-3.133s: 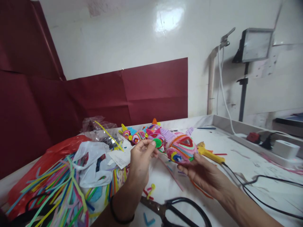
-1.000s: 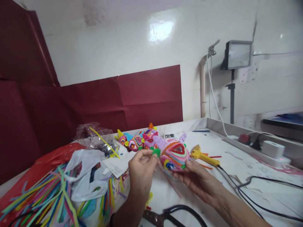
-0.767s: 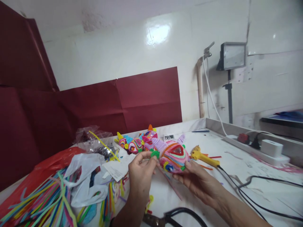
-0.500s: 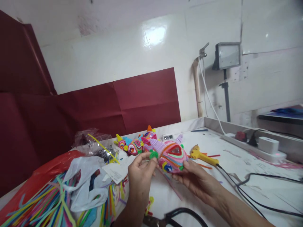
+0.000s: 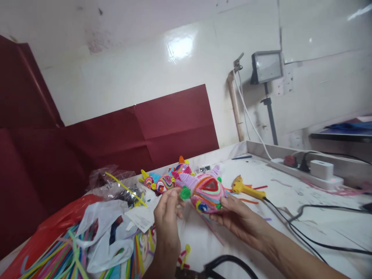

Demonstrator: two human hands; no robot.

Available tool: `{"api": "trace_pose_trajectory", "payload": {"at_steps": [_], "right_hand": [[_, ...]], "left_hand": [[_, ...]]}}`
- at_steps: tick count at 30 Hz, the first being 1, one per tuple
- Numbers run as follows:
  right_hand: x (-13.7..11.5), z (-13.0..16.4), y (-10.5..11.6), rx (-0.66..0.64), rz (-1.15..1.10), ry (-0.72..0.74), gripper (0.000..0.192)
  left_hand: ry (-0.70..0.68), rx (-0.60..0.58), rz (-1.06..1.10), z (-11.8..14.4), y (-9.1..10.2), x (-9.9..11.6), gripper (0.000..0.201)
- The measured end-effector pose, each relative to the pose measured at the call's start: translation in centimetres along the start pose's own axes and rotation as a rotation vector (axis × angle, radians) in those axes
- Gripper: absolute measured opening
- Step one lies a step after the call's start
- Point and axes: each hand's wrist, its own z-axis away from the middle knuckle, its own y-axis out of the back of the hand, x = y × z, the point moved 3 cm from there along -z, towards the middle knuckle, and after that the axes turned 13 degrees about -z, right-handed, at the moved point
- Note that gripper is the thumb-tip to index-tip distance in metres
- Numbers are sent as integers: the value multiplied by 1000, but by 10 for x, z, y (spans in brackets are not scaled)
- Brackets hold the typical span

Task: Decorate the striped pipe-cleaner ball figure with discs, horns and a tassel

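Note:
My right hand (image 5: 236, 219) grips the lower right side of a colourful pipe-cleaner animal figure (image 5: 208, 190), thumb on the near side and fingers beneath. The figure has pink, orange and mint bands around a red centre, pale purple pointed parts, a blue-and-yellow round spot and small green pieces. A green coiled disc (image 5: 185, 193) sticks out at its left end. Right beside that disc is my left hand (image 5: 167, 213), its fingers loosely curled and apart, holding nothing that I can see. Behind the held figure lie several similar pipe-cleaner figures (image 5: 164, 183).
A yellow glue gun (image 5: 248, 190) with a black cord lies to the right. Black-handled scissors (image 5: 229, 260) are at the front edge. Loose pipe cleaners (image 5: 55, 254), a white plastic bag (image 5: 101, 221) and a red bag (image 5: 64, 215) lie left. A power strip (image 5: 308, 174) runs along the right rim.
My left fingers have let go of the green disc and moved slightly left of it. My right hand still holds the figure. The whole view has shifted a little.

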Motion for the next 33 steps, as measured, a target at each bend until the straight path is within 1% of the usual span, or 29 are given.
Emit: {"api": "trace_pose_trajectory", "payload": {"at_steps": [3, 7, 11, 15, 19, 21, 25, 26, 28, 33], "right_hand": [[0, -2, 1, 18, -6, 4, 43], [-1, -4, 1, 41, -10, 25, 45], [0, -5, 1, 34, 4, 58, 49], [0, -8, 1, 74, -6, 87, 49], [0, -10, 1, 117, -16, 112, 53], [0, -10, 0, 119, -16, 117, 54], [3, -7, -3, 76, -15, 114, 50], [3, -7, -4, 63, -15, 116, 49], [5, -6, -4, 51, -9, 120, 48], [8, -7, -3, 43, 11, 123, 52]], "left_hand": [[27, 65, 47, -4, 3, -2, 44], [69, 114, 59, -9, 4, -9, 39], [116, 145, 41, -14, 4, -18, 45], [170, 86, 27, -14, 6, -27, 49], [251, -9, 53, -1, 3, -34, 51], [276, -80, 74, 11, -4, -35, 51], [288, -270, 163, 36, -27, -35, 48], [288, -300, 190, 41, -33, -34, 48], [294, -308, 246, 46, -41, -35, 48], [313, -223, 348, 48, -50, -39, 52]]}}
